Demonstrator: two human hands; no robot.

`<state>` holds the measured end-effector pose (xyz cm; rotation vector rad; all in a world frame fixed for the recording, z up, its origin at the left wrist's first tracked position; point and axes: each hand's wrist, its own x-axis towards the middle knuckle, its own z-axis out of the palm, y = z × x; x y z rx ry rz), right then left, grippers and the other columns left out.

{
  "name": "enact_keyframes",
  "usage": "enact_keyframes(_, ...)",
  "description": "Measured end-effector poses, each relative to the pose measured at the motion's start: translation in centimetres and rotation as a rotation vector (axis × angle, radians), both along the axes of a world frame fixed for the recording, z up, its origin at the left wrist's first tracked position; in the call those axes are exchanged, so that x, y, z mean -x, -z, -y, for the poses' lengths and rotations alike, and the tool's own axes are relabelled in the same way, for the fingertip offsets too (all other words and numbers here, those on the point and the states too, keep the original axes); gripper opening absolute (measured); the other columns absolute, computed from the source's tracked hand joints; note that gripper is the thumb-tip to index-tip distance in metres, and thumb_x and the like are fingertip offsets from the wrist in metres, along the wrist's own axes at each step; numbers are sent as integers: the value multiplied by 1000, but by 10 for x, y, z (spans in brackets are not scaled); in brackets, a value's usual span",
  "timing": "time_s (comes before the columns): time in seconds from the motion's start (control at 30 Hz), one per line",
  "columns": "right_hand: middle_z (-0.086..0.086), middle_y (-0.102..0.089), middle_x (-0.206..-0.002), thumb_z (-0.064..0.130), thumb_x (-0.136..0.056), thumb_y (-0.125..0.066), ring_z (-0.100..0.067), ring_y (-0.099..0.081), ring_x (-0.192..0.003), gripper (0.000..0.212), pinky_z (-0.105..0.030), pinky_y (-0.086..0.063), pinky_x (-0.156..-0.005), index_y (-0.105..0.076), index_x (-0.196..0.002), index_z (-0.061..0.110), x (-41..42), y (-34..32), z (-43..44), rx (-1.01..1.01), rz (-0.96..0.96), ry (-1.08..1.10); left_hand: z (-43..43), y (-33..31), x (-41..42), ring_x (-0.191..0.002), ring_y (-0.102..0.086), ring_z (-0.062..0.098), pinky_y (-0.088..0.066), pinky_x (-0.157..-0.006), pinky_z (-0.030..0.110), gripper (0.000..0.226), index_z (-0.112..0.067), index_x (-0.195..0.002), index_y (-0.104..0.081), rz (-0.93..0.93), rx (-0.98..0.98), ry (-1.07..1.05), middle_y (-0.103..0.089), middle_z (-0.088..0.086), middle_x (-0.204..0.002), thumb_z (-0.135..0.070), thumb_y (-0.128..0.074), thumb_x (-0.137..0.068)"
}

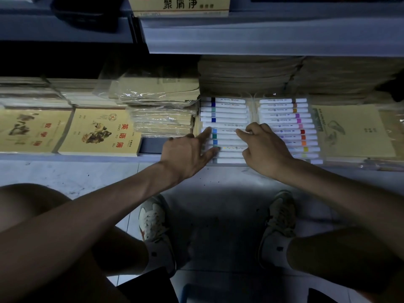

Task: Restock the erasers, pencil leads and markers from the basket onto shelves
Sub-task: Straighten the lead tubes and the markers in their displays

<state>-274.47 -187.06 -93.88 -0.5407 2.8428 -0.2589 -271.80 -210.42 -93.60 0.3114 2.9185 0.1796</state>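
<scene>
Apparently, fingers [207, 131] rest atop the boxed markers [227, 116].

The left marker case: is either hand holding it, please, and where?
On the marker case, the left hand touches the left end, fingers straight; the right hand lies curled on the right end, grip unclear.

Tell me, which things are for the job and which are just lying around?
For the job: blue-green markers, pink-orange markers, left hand and right hand, both on the markers.
Just lying about: yellow notebooks, wrapped notebook stack, brown paper piles, shoes.
</scene>
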Motion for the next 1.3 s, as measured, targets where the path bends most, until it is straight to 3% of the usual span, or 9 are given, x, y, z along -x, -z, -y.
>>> enact_keyframes(0.17,-7,-44,-147,17,-97,-55,-28,-37,-134,60,-41,-44,-98,-41,-155,16,0,-4,2,-19,9,-12,1,-2,2,-90,-68,24,-54,-77,37,76,-32,-164,-17,-6,46,13,-72,5,-105,-74,-19,-100)
enact_keyframes(0.37,-6,-50,-141,16,-98,-54,-27,-43,-128,55,-40,-46,-96,-45,-153,16,-4,-8,1,29,-31,7,-7,-7,-12,-103,-68,32,-50,-92,47,79,-27,-164,-10,17,64,13,-63,13,-130,-73,-14,-100)
enact_keyframes(0.5,-6,-50,-140,14,-98,-53,-27,-43,-128,53,-41,-48,-96,-48,-151,15,-13,-10,2,49,-19,-8,-3,-8,-21,-97,-70,29,-55,-85,45,73,-28,-161,-20,-50,33,25,-66,11,-126,-69,-12,-101)
enact_keyframes(0.7,-7,-48,-143,11,-98,-53,-27,-43,-129,55,-39,-47,-95,-46,-152,14,-16,-9,5,80,10,4,-2,-5,-24,-92,-71,27,-53,-85,44,71,-29,-163,-16,-59,44,33,-69,9,-121,-67,-13,-102)
enact_keyframes(0.87,-8,-42,-148,9,-96,-54,-29,-38,-134,59,-45,-49,-98,-42,-154,13,-19,-6,7,82,25,-21,-7,-6,-26,-96,-70,30,-48,-85,44,71,-26,-163,-15,-76,145,45,-67,10,-125,-64,-12,-103)
enact_keyframes(1.1,-8,-36,-151,11,-94,-58,-29,-34,-136,65,-44,-52,-95,-38,-156,15,-20,-2,7,28,17,-47,-6,-2,-21,-82,-70,27,-52,-76,39,64,-25,-157,-30,-93,107,39,-72,6,-104,-63,-19,-106)
enact_keyframes(1.3,-10,-30,-154,18,-96,-58,-32,-31,-140,66,-42,-46,-101,-33,-157,14,-21,-6,10,-44,16,-78,-7,-5,-18,-75,-68,25,-54,-72,36,65,-25,-155,-34,-60,94,32,-70,5,-91,-63,-18,-105)
